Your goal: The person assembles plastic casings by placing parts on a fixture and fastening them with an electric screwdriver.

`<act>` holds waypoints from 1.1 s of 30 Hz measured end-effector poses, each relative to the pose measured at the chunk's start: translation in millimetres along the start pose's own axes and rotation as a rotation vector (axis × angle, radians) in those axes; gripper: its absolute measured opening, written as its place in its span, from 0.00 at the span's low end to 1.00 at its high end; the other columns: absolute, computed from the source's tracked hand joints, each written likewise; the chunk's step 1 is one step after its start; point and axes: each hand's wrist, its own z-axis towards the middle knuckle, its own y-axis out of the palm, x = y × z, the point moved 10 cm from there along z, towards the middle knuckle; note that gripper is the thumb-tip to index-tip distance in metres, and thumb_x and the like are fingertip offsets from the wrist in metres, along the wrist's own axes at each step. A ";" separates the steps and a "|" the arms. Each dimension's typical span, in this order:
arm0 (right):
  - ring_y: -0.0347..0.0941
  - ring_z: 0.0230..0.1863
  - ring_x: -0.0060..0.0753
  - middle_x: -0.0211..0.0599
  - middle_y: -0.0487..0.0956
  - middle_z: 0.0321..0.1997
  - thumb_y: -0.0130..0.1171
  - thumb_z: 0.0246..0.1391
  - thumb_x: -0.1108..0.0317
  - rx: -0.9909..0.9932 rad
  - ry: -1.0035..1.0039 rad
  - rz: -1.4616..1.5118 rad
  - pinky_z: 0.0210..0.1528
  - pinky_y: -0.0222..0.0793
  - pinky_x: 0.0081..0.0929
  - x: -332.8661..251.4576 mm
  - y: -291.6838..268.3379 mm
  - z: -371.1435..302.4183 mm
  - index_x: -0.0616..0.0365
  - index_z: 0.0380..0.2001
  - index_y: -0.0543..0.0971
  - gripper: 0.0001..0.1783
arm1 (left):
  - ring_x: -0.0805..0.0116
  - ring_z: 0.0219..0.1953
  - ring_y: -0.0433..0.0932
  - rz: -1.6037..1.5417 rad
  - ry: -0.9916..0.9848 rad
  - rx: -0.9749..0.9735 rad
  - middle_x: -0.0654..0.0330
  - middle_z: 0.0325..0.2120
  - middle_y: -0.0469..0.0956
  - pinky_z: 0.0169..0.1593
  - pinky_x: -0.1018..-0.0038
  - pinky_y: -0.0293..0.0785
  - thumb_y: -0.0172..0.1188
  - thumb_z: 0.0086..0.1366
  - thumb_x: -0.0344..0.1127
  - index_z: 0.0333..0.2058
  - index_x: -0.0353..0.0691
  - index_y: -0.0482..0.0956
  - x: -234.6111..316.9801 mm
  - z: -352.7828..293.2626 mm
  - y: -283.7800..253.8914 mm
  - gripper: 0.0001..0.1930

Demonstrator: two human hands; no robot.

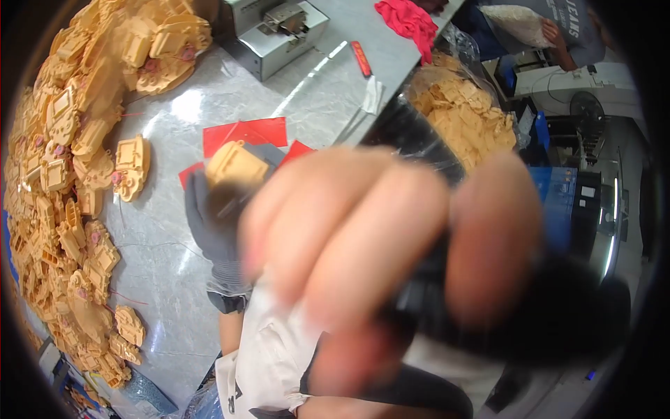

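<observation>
My left hand point(209, 227) wears a grey glove and is closed around a tan moulded plastic part point(241, 163). A small dark blurred thing point(228, 201) lies against the lower side of that part; I cannot make out what it is. Red flat pieces point(246, 135) lie on the table under and beside this hand. My right hand point(377, 230), bare-fingered, looms very close and smeared by motion. Its fingers look bent, but whether they hold anything is hidden. It covers much of the middle of the view.
A large heap of tan plastic parts point(59, 167) fills the left of the grey table point(167, 251). A metal box-shaped device point(279, 42), a red-handled tool point(361, 59) and a pink cloth point(405, 24) lie farther back. A bag of tan parts point(464, 115) stands right; another person point(572, 35) is beyond.
</observation>
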 end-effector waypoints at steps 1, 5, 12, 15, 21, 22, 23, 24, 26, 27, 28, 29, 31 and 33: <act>0.62 0.15 0.28 0.31 0.66 0.17 0.54 0.49 0.78 -0.004 -0.006 -0.019 0.24 0.65 0.30 -8.9 -35.8 4.7 0.58 0.46 0.62 0.20 | 0.46 0.53 0.66 -0.056 -0.047 0.030 0.45 0.53 0.67 0.58 0.55 0.59 0.67 0.48 0.47 0.55 0.34 0.63 -23.7 -11.2 10.8 0.39; 0.65 0.15 0.27 0.31 0.67 0.16 0.53 0.44 0.82 0.136 -0.066 -0.228 0.24 0.66 0.28 24.1 -94.0 90.4 0.62 0.39 0.67 0.16 | 0.47 0.53 0.67 -0.044 0.031 0.022 0.47 0.52 0.67 0.60 0.50 0.55 0.68 0.47 0.46 0.55 0.34 0.62 -12.1 -15.7 7.1 0.40; 0.67 0.15 0.23 0.31 0.71 0.17 0.54 0.41 0.78 0.068 0.272 -0.242 0.20 0.61 0.20 141.7 -71.8 101.1 0.64 0.32 0.69 0.12 | 0.50 0.48 0.70 0.010 0.028 0.030 0.52 0.44 0.70 0.57 0.48 0.60 0.71 0.43 0.43 0.52 0.35 0.64 -23.2 -29.9 6.2 0.38; 0.67 0.15 0.23 0.30 0.70 0.14 0.54 0.41 0.78 -0.064 0.258 -0.311 0.19 0.60 0.18 146.8 -64.7 104.1 0.64 0.21 0.71 0.02 | 0.50 0.48 0.70 0.021 0.125 0.077 0.52 0.44 0.70 0.57 0.48 0.61 0.72 0.42 0.42 0.52 0.35 0.65 -17.2 -24.9 4.3 0.39; 0.67 0.15 0.26 0.31 0.69 0.14 0.53 0.42 0.81 -0.271 0.341 -0.305 0.21 0.63 0.24 167.8 -78.0 84.4 0.63 0.32 0.70 0.10 | 0.49 0.49 0.69 -0.021 0.090 0.052 0.50 0.46 0.71 0.60 0.52 0.59 0.73 0.36 0.35 0.52 0.35 0.64 -28.4 -18.8 2.7 0.42; 0.66 0.15 0.28 0.32 0.68 0.15 0.52 0.43 0.83 -0.256 0.377 -0.160 0.24 0.66 0.28 153.8 -76.8 74.2 0.62 0.39 0.67 0.17 | 0.49 0.47 0.70 -0.042 0.107 0.034 0.51 0.44 0.71 0.58 0.51 0.60 0.73 0.38 0.38 0.52 0.35 0.64 -26.4 -13.6 3.5 0.41; 0.66 0.15 0.29 0.33 0.68 0.17 0.51 0.43 0.82 -0.192 0.393 -0.097 0.24 0.65 0.28 137.9 -77.7 64.3 0.62 0.39 0.67 0.16 | 0.50 0.45 0.71 -0.058 0.114 0.012 0.52 0.43 0.71 0.56 0.50 0.62 0.73 0.40 0.40 0.52 0.36 0.64 -24.8 -13.1 4.1 0.40; 0.65 0.16 0.29 0.34 0.69 0.18 0.50 0.43 0.81 -0.197 0.405 0.007 0.25 0.65 0.30 119.2 -68.5 56.2 0.62 0.41 0.67 0.17 | 0.50 0.45 0.71 -0.052 0.076 0.016 0.52 0.43 0.71 0.56 0.50 0.62 0.73 0.40 0.40 0.52 0.36 0.64 -26.8 -16.2 1.9 0.40; 0.64 0.16 0.28 0.34 0.68 0.18 0.49 0.44 0.81 -0.330 0.397 0.146 0.26 0.66 0.32 87.4 -46.4 44.2 0.62 0.48 0.65 0.24 | 0.50 0.45 0.71 -0.052 0.114 0.048 0.52 0.42 0.72 0.57 0.52 0.61 0.73 0.39 0.40 0.52 0.36 0.64 -24.7 -13.6 -0.3 0.41; 0.64 0.15 0.28 0.34 0.68 0.18 0.49 0.43 0.82 -0.406 0.378 0.171 0.26 0.66 0.33 75.5 -32.6 38.8 0.62 0.50 0.64 0.26 | 0.50 0.45 0.71 -0.046 0.096 0.051 0.52 0.42 0.72 0.57 0.52 0.61 0.73 0.39 0.40 0.52 0.36 0.64 -27.6 -16.9 -1.4 0.41; 0.64 0.15 0.28 0.34 0.68 0.18 0.49 0.43 0.82 -0.405 0.376 0.171 0.26 0.66 0.33 75.3 -30.5 43.7 0.62 0.50 0.64 0.26 | 0.51 0.45 0.71 -0.088 0.067 0.016 0.52 0.42 0.72 0.57 0.51 0.60 0.73 0.39 0.40 0.52 0.36 0.64 -29.8 -14.9 1.8 0.41; 0.64 0.15 0.28 0.34 0.68 0.17 0.49 0.43 0.82 -0.359 0.260 0.109 0.26 0.66 0.32 69.8 -34.6 56.0 0.63 0.52 0.63 0.27 | 0.51 0.45 0.71 -0.131 0.041 -0.019 0.52 0.42 0.72 0.57 0.51 0.59 0.73 0.38 0.40 0.53 0.37 0.64 -31.9 -13.7 4.3 0.41; 0.65 0.16 0.29 0.33 0.68 0.17 0.49 0.42 0.83 -0.244 0.119 -0.043 0.26 0.66 0.31 72.8 -43.9 85.6 0.63 0.50 0.64 0.27 | 0.51 0.45 0.71 -0.109 0.036 -0.024 0.52 0.43 0.71 0.58 0.51 0.59 0.73 0.38 0.40 0.53 0.37 0.63 -31.4 -14.2 1.5 0.42; 0.66 0.14 0.26 0.29 0.69 0.15 0.54 0.40 0.79 0.140 0.155 -0.106 0.19 0.62 0.21 85.3 -51.3 106.0 0.63 0.34 0.72 0.12 | 0.52 0.45 0.71 -0.094 0.037 -0.028 0.52 0.43 0.71 0.58 0.51 0.58 0.73 0.38 0.40 0.53 0.37 0.63 -30.3 -16.3 4.6 0.42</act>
